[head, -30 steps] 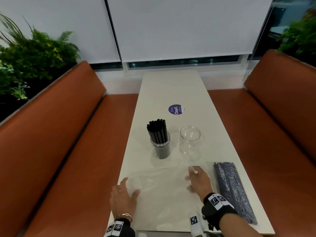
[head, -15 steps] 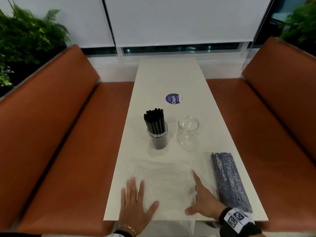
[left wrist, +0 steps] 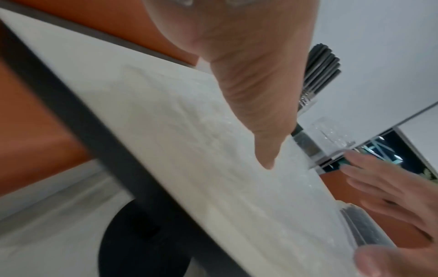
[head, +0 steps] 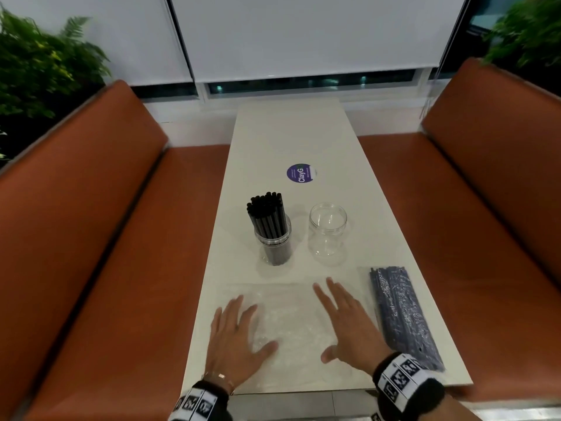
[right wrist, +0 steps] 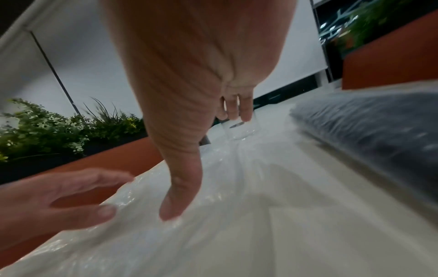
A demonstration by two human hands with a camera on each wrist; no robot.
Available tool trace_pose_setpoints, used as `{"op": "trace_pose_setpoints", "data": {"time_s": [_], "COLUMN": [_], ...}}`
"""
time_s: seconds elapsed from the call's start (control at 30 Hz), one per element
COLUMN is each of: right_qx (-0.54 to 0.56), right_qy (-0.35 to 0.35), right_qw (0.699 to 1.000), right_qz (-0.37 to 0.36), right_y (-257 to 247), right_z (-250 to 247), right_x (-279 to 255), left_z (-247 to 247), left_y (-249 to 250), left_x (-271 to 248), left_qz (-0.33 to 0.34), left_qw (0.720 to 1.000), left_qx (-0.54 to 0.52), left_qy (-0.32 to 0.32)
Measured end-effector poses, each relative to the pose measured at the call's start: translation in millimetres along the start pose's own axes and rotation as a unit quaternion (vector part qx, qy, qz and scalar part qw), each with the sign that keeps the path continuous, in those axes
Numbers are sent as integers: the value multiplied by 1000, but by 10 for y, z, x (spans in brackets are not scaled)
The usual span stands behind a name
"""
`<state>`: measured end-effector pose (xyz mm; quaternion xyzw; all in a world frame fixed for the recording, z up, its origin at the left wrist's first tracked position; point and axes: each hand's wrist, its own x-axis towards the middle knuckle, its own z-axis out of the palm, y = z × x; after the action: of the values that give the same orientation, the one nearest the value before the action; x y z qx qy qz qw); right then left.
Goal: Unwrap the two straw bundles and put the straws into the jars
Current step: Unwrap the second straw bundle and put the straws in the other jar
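An empty clear plastic wrapper (head: 291,323) lies flat on the white table (head: 291,138) near its front edge. My left hand (head: 236,332) rests flat on the wrapper's left part with fingers spread. My right hand (head: 346,320) lies open on its right part, fingers straight. Behind them a clear jar (head: 274,238) holds several upright black straws (head: 267,214). An empty clear jar (head: 327,227) stands to its right. A wrapped bundle of dark straws (head: 402,314) lies along the table's right edge, just right of my right hand. The wrist views show the crinkled wrapper (right wrist: 213,215) under both hands.
Orange bench seats (head: 91,238) flank the table on both sides. A round purple sticker (head: 300,173) sits on the table beyond the jars. Green plants (head: 39,68) stand behind the left bench. White blinds (head: 303,34) hang at the far end.
Both hands have slid back along the wrapper toward the table's front edge, and the crumpled wrapper now lies flatter. The left hand's fingers went from curled to spread.
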<state>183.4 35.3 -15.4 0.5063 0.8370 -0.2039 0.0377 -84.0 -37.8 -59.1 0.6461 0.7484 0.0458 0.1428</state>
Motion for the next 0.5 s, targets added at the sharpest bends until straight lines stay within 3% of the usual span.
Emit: {"op": "trace_pose_setpoints", "data": {"time_s": [0.1, 0.2, 0.33, 0.4, 0.5], "right_qx": [-45, -75, -81, -48, 5], "right_qy": [-73, -142, -150, -109, 72], "right_qw": [996, 987, 985, 993, 992], "right_qz": [-39, -20, -12, 10, 105], "right_y": [-5, 112, 239, 263, 456], "right_z": [105, 114, 22, -70, -322], "right_x": [264, 410, 404, 308, 56], "left_z": [62, 139, 114, 80, 32], "left_y": [132, 80, 20, 87, 342], "left_x": [254, 379, 409, 398, 355], "left_qz": [23, -5, -26, -28, 5], "left_qw": [997, 991, 989, 990, 997], "left_qx": [23, 37, 42, 53, 17], "left_qy": [-63, -128, -140, -129, -75]}}
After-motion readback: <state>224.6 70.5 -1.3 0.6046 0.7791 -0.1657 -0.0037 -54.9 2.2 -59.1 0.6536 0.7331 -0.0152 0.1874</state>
